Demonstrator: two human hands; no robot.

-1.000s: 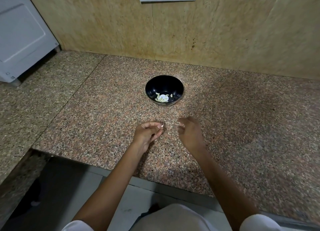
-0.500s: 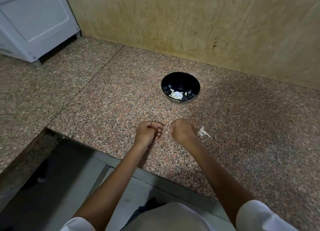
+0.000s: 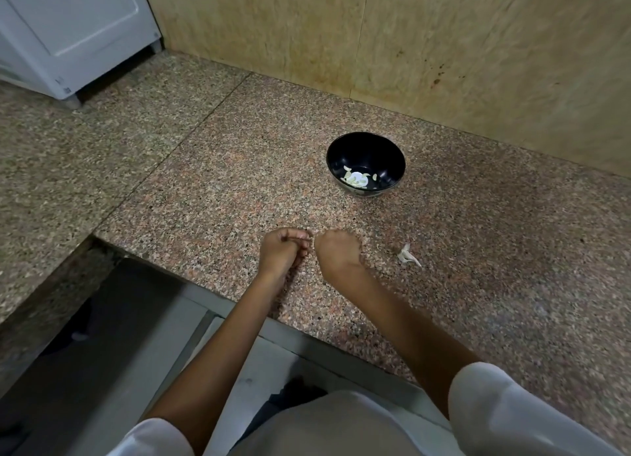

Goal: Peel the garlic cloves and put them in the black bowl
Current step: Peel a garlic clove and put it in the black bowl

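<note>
A black bowl (image 3: 366,148) stands on the granite counter toward the back wall, with several peeled garlic cloves (image 3: 356,179) in its bottom. In front of it, near the counter's front edge, my left hand (image 3: 283,250) and my right hand (image 3: 338,250) are fists with their fingertips almost meeting. Both hands' curled fingers pinch a small garlic clove between them. The fingers hide nearly all of the clove.
A scrap of white garlic peel (image 3: 408,255) lies on the counter (image 3: 222,189) just right of my right hand. A white appliance (image 3: 68,29) stands at the back left. The counter's front edge runs under my forearms.
My right hand came in from open to curled against my left hand's fingertips. The view swung left and down, so the bowl now sits further right and the peel scrap has come into sight.
</note>
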